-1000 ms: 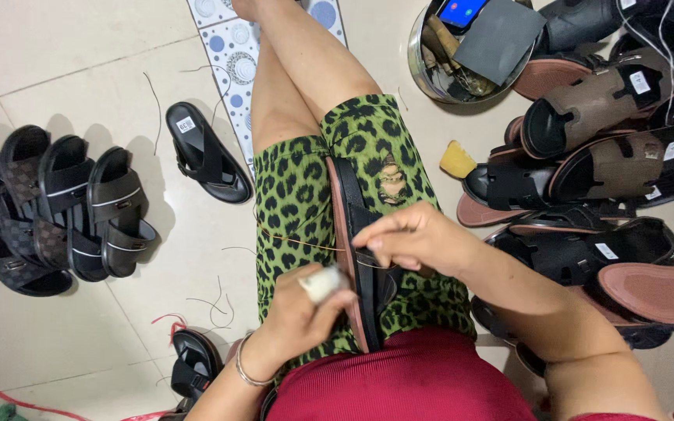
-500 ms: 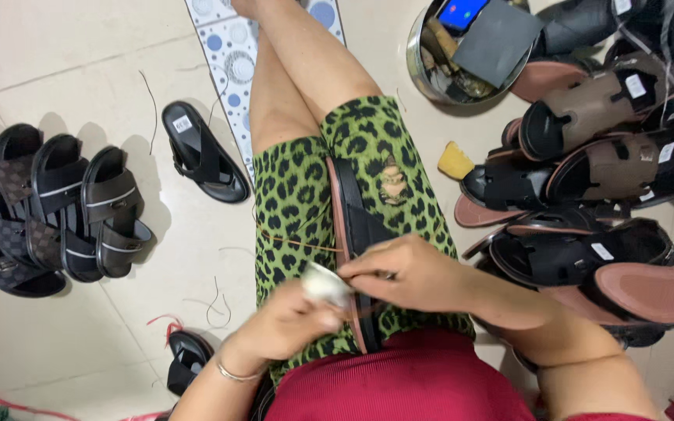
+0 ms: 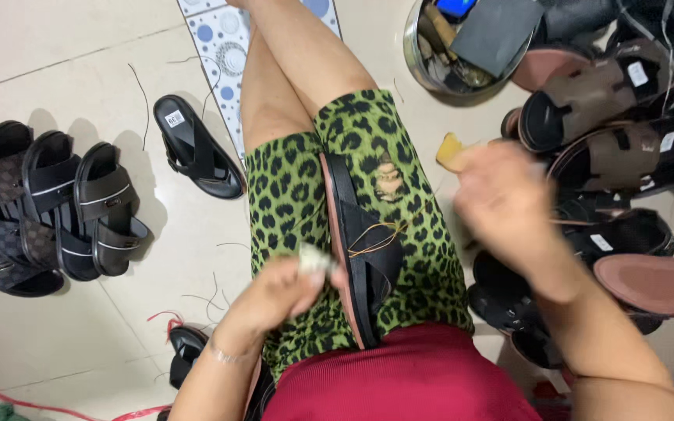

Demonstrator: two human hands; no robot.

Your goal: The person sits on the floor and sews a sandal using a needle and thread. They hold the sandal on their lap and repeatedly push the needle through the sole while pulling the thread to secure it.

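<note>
A black sandal (image 3: 360,249) with a tan-edged sole lies on its side across my lap, on green leopard-print shorts, with loose yellow thread (image 3: 376,234) at its strap. My left hand (image 3: 278,296) rests beside the sandal's sole and grips a small pale object (image 3: 313,261) between fingers and thumb. My right hand (image 3: 505,203) is lifted off the sandal to the right and is blurred by motion. Its fingers look pinched together; whether it holds the thread I cannot tell.
A metal bowl (image 3: 419,58) with tools stands at the top. Brown and black sandals (image 3: 610,117) are piled on the right. A row of black sandals (image 3: 56,206) sits on the left tiles, with a single sandal (image 3: 196,148) nearer my leg. Thread scraps litter the floor.
My right hand has pulled away from the sandal, up and to the right. The left hand has stayed by the sole with the pale object.
</note>
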